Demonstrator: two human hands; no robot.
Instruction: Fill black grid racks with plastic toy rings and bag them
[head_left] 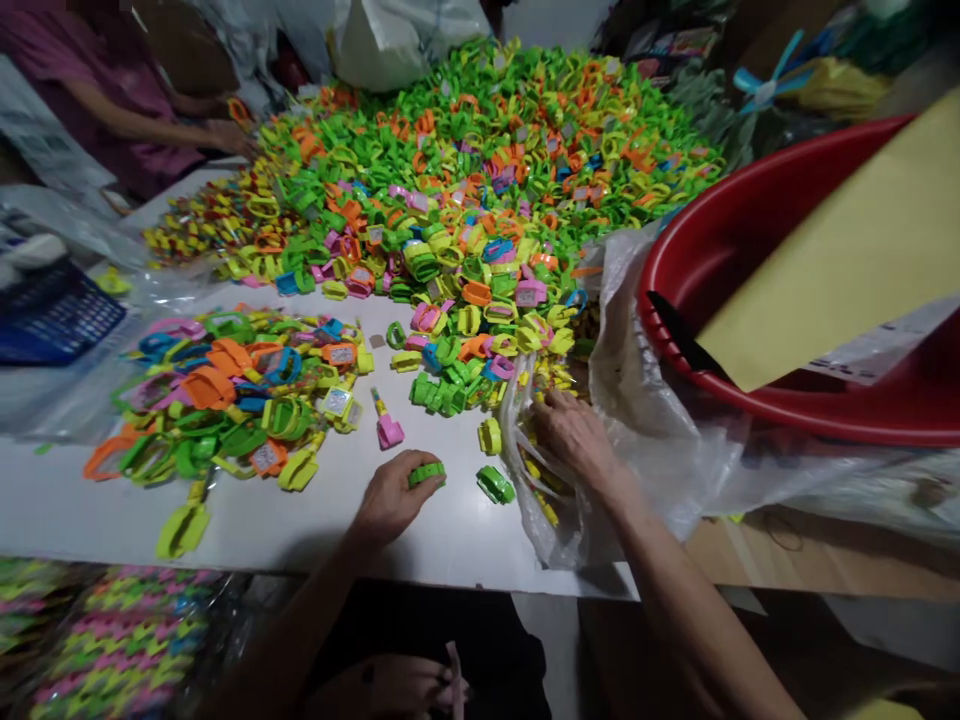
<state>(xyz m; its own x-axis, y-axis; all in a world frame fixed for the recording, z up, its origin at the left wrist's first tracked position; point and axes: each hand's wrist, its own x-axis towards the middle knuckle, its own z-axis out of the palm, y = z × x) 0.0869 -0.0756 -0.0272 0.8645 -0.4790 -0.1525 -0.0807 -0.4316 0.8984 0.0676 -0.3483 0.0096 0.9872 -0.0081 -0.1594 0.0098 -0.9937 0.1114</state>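
Observation:
My left hand [390,497] is closed around a green plastic toy watch [427,474] just over the white table. At the mouth of a clear plastic bag [529,525], my right hand [576,432] has its fingers curled down among small yellow-and-red pieces [551,380]; what the fingertips grip is hidden. Another green toy watch [495,485] and a yellow one [490,437] lie between the hands. Beyond my left hand rests a pink toy watch [389,431] with a small yellow-tipped tube sticking out.
A large heap of colourful toy watches [480,170] covers the table's far side. To the left is a smaller pile [225,390] beside a blue basket [60,310]. A red tub [750,400] with yellow card [847,250] stands right. Another person [127,110] works at the far left.

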